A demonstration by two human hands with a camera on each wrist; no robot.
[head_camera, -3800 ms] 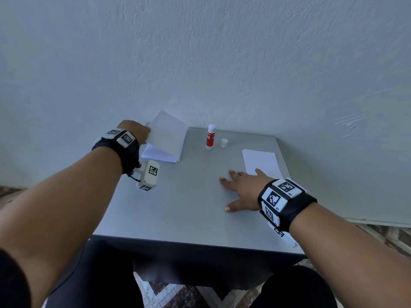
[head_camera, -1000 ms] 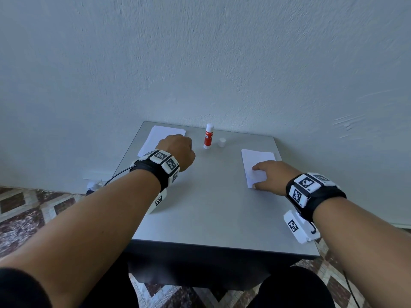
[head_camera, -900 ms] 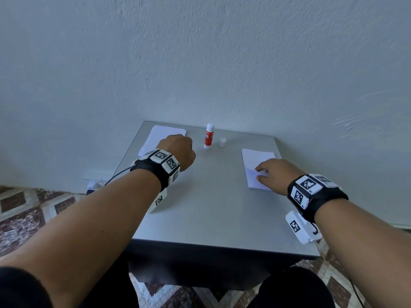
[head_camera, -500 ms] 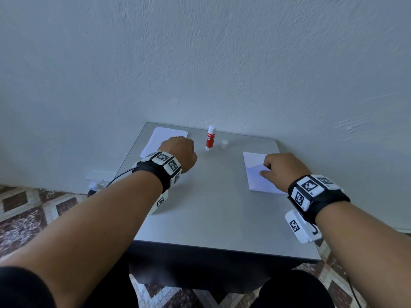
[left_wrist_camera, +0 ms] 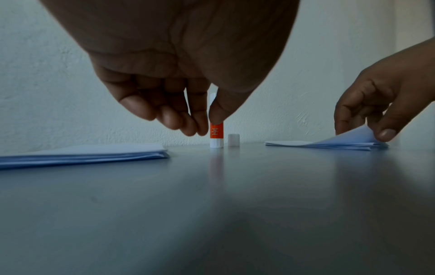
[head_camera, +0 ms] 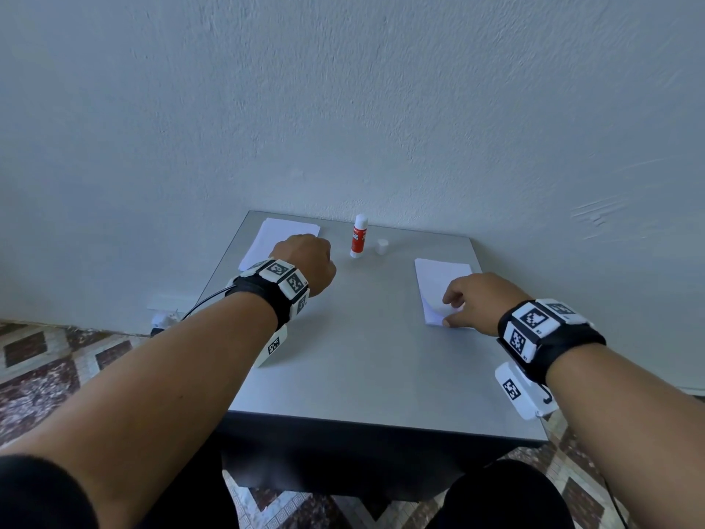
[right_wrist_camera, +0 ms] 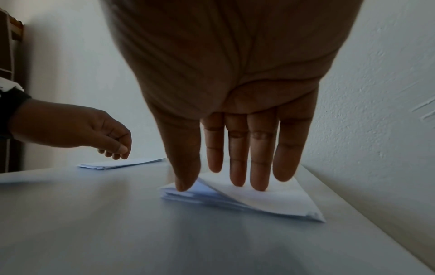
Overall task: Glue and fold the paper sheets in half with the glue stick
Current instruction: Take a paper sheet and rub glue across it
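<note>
A red and white glue stick [head_camera: 359, 238] stands uncapped at the back of the grey table [head_camera: 362, 357], with its white cap [head_camera: 381, 246] beside it. One stack of white paper sheets [head_camera: 274, 234] lies back left, another [head_camera: 438, 284] on the right. My left hand [head_camera: 305, 257] hovers by the left stack with loosely curled fingers, holding nothing. My right hand [head_camera: 450, 311] is on the right stack [right_wrist_camera: 270, 201]. Its thumb lifts the near left corner of the top sheet, which bows up between thumb and fingers [right_wrist_camera: 237, 167].
A pale plaster wall runs close behind the table. The patterned tile floor [head_camera: 45, 357] shows on both sides. A cable hangs from my left wrist band over the table's left edge. My dark-clad legs are under the near edge.
My left hand let go of a sheet at the left stack and drew back to hover. My right hand left the bare table, went to the right stack and raised the top sheet's corner.
</note>
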